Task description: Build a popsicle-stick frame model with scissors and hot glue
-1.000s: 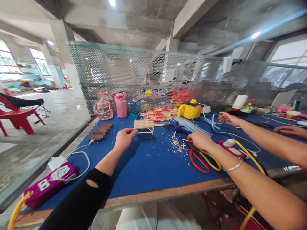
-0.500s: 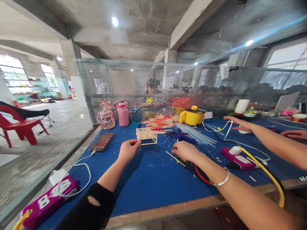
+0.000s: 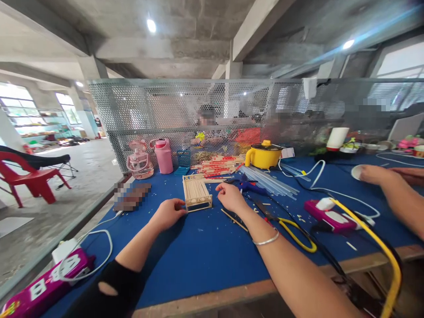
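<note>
A small bed-like frame of pale wooden sticks (image 3: 198,190) rests on the blue tabletop in front of me. The fingers of my left hand (image 3: 169,213) are closed at its near left corner. Just off its right side is my right hand (image 3: 230,197), fingers curled together; whatever they may hold is hidden. Below that hand lies a loose wooden stick (image 3: 234,220). A blue glue gun (image 3: 254,187) lies beyond my right wrist. Pliers with yellow handles (image 3: 306,244) are on the table right of my forearm.
Behind the frame lies a heap of red-and-pale sticks (image 3: 220,165), beside clear glue sticks (image 3: 270,181) and a yellow pot (image 3: 265,157). Pink bottles (image 3: 164,157) stand back left. Purple power strips (image 3: 327,216) with cables flank me. Another person's hand (image 3: 374,173) is at right.
The stick frame now shows its slatted top and sits lower in view. My right hand has moved left from beside the glue gun to the frame, uncovering the pliers.
</note>
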